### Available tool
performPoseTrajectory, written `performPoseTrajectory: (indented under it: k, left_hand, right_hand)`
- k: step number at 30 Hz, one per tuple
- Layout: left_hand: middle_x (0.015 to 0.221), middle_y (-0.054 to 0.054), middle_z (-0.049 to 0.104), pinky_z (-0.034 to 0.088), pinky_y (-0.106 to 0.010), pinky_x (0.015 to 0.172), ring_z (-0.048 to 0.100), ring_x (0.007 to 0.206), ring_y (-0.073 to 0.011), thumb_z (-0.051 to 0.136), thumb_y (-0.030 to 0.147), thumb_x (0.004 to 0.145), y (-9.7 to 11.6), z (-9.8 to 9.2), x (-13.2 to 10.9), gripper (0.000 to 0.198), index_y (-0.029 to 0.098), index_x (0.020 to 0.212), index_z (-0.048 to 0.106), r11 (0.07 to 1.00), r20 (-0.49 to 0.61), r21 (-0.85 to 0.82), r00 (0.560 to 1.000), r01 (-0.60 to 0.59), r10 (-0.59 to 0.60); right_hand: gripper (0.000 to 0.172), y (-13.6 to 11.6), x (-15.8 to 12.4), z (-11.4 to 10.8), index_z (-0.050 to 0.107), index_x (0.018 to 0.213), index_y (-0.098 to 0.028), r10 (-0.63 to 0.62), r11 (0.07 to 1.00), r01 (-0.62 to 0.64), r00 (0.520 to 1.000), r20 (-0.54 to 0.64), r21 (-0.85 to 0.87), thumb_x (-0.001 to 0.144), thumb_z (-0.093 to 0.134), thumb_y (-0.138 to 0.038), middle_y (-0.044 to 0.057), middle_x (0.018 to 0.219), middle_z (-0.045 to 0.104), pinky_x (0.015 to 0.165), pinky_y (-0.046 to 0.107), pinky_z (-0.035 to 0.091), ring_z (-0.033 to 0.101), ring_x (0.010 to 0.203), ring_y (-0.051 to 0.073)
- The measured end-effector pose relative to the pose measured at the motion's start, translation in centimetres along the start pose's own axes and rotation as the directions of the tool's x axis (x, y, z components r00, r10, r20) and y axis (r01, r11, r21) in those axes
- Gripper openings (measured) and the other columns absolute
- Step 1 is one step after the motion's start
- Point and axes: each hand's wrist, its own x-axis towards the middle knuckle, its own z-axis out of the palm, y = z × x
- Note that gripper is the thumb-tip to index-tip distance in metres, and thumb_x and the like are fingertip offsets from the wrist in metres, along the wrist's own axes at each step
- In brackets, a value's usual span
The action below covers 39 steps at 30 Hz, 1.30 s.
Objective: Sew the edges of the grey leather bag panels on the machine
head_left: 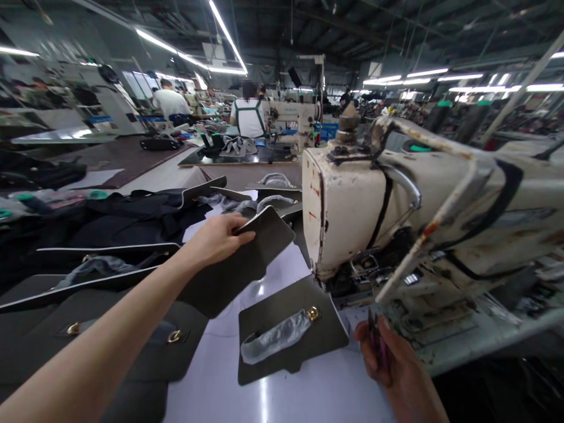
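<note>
A long factory hall runs off under strip lights, with rows of sewing machines. A person in a white top and dark apron [249, 114] sits at a far machine [291, 120]. Nearer, a white desk [273, 393] carries the work, and a worn cream sewing machine head [352, 205] stands at its right.

The left hand [215, 241] lifts a dark panel [247, 264], its grip narrow, with the fingers hooked over the panel's upper edge. Held this way, the panel seems raised for a look or for turning, right beside the machine. The right hand [392, 358] sits low by the machine's base, its grip closed on a slender dark-and-pink item [376, 343]; too little shows to say what it is, though the hold suggests a small tool.

A second panel [286, 346] lies flat on the desk between the hands, within easy reach. A gold fitting [312, 314] sits at its edge, and a clear plastic sleeve [275, 338] rests on it; what the sleeve holds cannot be made out. More panels with gold fittings [110, 329] overlap at the left, apparently stacked for handling in turn, with dark piped pieces [110, 220] heaped behind them.
</note>
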Motion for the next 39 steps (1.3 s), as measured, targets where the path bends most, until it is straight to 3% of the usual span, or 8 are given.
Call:
performPoseTrajectory:
  k: [7,13,17,21,24,27,34,39]
  left_hand:
    - [0.123,-0.017,0.059,0.048,-0.053,0.082,0.058,0.119,-0.0496,0.039,0.011,0.094,3.9,1.3,5.5,0.035,0.013,0.118,0.065,0.893,-0.222,0.439,0.952,-0.094,0.21]
    - [0.096,-0.007,0.065,0.043,-0.032,0.069,0.066,0.082,-0.0251,0.044,0.027,0.099,6.9,4.1,-2.1,0.029,0.013,0.1,0.069,0.869,-0.041,0.432,0.958,-0.239,0.284]
    - [0.066,0.001,0.057,0.033,-0.026,0.056,0.051,0.055,-0.0132,0.053,0.044,0.097,8.7,7.8,-12.7,0.035,0.02,0.074,0.063,0.963,0.169,0.054,0.953,-0.263,0.251]
    - [0.064,-0.002,0.058,0.034,-0.026,0.055,0.054,0.057,-0.0139,0.051,0.045,0.097,9.8,14.4,-20.0,0.041,0.019,0.067,0.058,0.92,0.352,-0.386,0.932,0.068,0.079]
    - [0.063,-0.001,0.055,0.037,-0.025,0.055,0.049,0.056,-0.0143,0.053,0.059,0.094,9.9,19.6,-21.4,0.042,0.018,0.086,0.063,0.583,0.352,-0.737,0.93,0.342,-0.101]
    - [0.06,0.0,0.052,0.038,-0.026,0.055,0.046,0.053,-0.0138,0.044,0.066,0.095,9.6,22.7,-21.0,0.052,0.019,0.075,0.054,0.306,0.227,-0.906,0.945,0.293,-0.235]
    - [0.054,-0.002,0.053,0.037,-0.028,0.059,0.047,0.054,-0.0148,0.051,0.058,0.094,8.3,23.6,-19.6,0.056,0.018,0.055,0.054,0.59,-0.024,-0.778,0.928,0.216,-0.372]
    - [0.054,-0.001,0.053,0.038,-0.028,0.058,0.048,0.052,-0.0147,0.053,0.053,0.094,7.9,24.2,-19.4,0.051,0.019,0.056,0.053,0.6,-0.08,-0.778,0.917,0.188,-0.392]
  right_hand:
    - [0.046,0.2,-0.3,1.8,0.073,0.09,-0.015,-0.304,0.888,0.258,0.95,-0.066,-0.381,0.087,0.068,-0.06,0.003,0.073,0.06,0.054,0.024,0.031,0.042,0.059,0.01]
    - [0.027,-0.2,0.0,1.8,0.072,0.097,-0.017,-0.349,0.677,0.287,0.936,0.048,-0.678,0.087,0.069,-0.043,-0.001,0.073,0.063,0.056,0.025,0.035,0.045,0.058,0.012]
    - [0.021,-0.6,0.6,2.8,0.073,0.098,-0.018,-0.341,0.639,0.367,0.923,0.179,-0.676,0.086,0.068,-0.035,0.001,0.085,0.072,0.068,0.025,0.044,0.062,0.074,0.016]
    - [0.016,0.0,1.2,4.1,0.071,0.085,-0.017,-0.34,0.642,0.395,0.915,0.217,-0.657,0.087,0.065,-0.032,0.001,0.073,0.069,0.064,0.025,0.043,0.059,0.066,0.015]
    - [0.017,0.7,1.4,4.4,0.071,0.086,-0.016,-0.263,0.823,0.313,0.95,0.171,-0.475,0.084,0.069,-0.033,0.002,0.078,0.07,0.066,0.026,0.046,0.06,0.07,0.016]
    - [0.024,1.0,1.5,4.0,0.072,0.094,-0.017,-0.172,0.939,0.216,0.969,0.178,-0.269,0.082,0.073,-0.038,0.002,0.081,0.07,0.068,0.026,0.048,0.061,0.073,0.016]
    - [0.043,0.8,2.0,2.1,0.057,0.068,-0.017,-0.143,0.963,0.173,0.978,0.152,-0.208,0.084,0.073,-0.053,-0.01,0.052,0.026,0.045,0.023,0.016,0.015,0.048,0.006]
    - [0.041,0.6,2.4,1.9,0.067,0.076,-0.014,-0.071,0.985,0.096,0.982,0.173,-0.142,0.076,0.08,-0.054,-0.011,0.05,0.023,0.044,0.024,0.009,0.012,0.047,0.005]
